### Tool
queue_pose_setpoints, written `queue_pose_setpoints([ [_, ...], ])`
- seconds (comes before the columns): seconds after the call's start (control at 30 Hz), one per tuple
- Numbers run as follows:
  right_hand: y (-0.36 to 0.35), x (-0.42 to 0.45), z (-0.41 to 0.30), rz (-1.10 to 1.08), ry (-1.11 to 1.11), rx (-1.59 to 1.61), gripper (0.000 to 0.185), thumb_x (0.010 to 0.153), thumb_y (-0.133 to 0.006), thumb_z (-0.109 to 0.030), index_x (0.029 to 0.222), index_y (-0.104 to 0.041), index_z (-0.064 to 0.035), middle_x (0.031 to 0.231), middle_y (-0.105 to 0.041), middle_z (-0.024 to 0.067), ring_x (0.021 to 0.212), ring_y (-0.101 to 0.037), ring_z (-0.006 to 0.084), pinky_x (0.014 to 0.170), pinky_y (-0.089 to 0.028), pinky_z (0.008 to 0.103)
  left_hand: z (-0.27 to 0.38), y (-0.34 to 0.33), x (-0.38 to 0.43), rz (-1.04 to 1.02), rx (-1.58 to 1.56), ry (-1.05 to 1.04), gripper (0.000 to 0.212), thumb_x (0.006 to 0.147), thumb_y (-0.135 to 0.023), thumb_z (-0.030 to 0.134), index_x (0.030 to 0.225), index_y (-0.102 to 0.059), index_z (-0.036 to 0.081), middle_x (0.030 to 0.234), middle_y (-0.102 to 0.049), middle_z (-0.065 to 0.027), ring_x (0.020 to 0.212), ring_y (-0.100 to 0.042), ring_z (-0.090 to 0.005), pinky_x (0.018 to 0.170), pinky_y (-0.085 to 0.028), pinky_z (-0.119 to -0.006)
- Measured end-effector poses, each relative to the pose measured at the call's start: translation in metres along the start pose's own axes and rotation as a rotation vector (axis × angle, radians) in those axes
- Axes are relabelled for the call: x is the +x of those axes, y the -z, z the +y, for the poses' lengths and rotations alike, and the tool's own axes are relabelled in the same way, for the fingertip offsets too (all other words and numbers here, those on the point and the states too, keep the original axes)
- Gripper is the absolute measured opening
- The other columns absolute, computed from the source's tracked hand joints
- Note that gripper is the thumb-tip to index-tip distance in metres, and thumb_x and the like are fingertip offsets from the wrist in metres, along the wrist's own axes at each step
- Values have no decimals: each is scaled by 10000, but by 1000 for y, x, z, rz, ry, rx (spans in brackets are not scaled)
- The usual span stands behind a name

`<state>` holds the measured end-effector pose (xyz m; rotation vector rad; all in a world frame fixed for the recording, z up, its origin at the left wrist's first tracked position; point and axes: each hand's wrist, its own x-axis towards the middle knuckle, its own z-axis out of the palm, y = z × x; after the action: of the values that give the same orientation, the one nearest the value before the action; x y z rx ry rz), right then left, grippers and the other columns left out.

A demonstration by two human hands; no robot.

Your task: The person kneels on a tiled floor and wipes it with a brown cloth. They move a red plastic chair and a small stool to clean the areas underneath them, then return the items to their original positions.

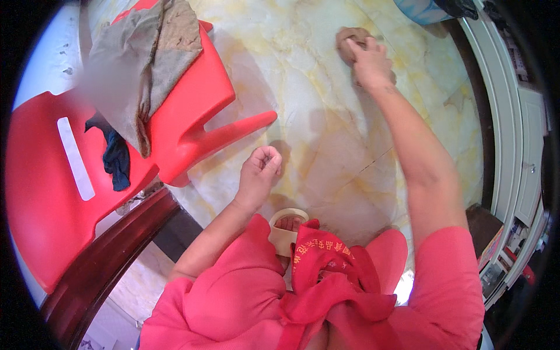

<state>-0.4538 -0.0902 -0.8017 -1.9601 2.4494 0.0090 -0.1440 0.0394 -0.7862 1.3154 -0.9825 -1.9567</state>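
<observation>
My right hand (374, 65) reaches far out and presses a crumpled brown cloth (350, 39) onto the marbled tile floor (306, 78). The fingers lie over the cloth, and the hand looks slightly blurred. Nearer to me, my left hand (262, 164) hovers above the floor with its fingers curled in; nothing shows in it. To its left stands a red plastic chair (210, 148), whose armrest points toward the middle of the floor. A grey-brown cloth (170, 65) is draped over the chair, and a dark blue cloth (116, 162) lies on the seat.
A light-coloured cabinet (503, 113) runs along the right side. At the top right stands a blue-and-white container (422, 11) with something dark at its rim. A dark red wooden door frame (109, 236) edges the lower left. My sandalled foot (286, 223) is below me.
</observation>
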Motion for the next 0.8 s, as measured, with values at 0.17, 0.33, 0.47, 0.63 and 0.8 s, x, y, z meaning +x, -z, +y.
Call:
queue_pose_setpoints([
  [0.17,9,-121,11,34,338,280,430,754,-597,-117,1158,-593,-262,1192,-499,115,1072,-467,348,845,-445,431,-19,-3,0,-82,27,36,41,912,-545,97,917,-513,73,753,-482,43,665,-441,-47,600,-379,-197],
  [0.33,-51,-287,-3,-172,758,254,365,653,-673,-363,1011,-647,-298,1148,-461,52,1051,-426,291,800,-387,475,-26,-4,-6,-132,2,4,55,926,-540,108,933,-511,62,791,-484,36,712,-439,-48,639,-390,-200],
  [0.47,-78,-251,4,-229,741,245,305,604,-673,-339,885,-676,-222,1161,-461,46,1092,-409,276,807,-373,469,-36,2,-14,-125,110,42,57,915,-539,96,945,-509,58,808,-465,42,723,-432,-45,657,-391,-208],
  [0.63,-77,-104,28,242,88,265,530,686,-593,-136,1200,-575,-267,1173,-506,121,1060,-464,350,836,-420,483,-28,-13,-8,-127,88,-15,71,928,-541,126,927,-524,57,803,-481,40,735,-455,-53,655,-399,-204],
  [0.8,0,-129,35,167,408,399,488,667,-621,-110,1149,-619,-187,1017,-572,146,856,-532,342,676,-441,422,-34,0,-12,-46,166,-24,43,917,-546,113,924,-531,73,807,-499,26,744,-479,-71,685,-407,-211],
])
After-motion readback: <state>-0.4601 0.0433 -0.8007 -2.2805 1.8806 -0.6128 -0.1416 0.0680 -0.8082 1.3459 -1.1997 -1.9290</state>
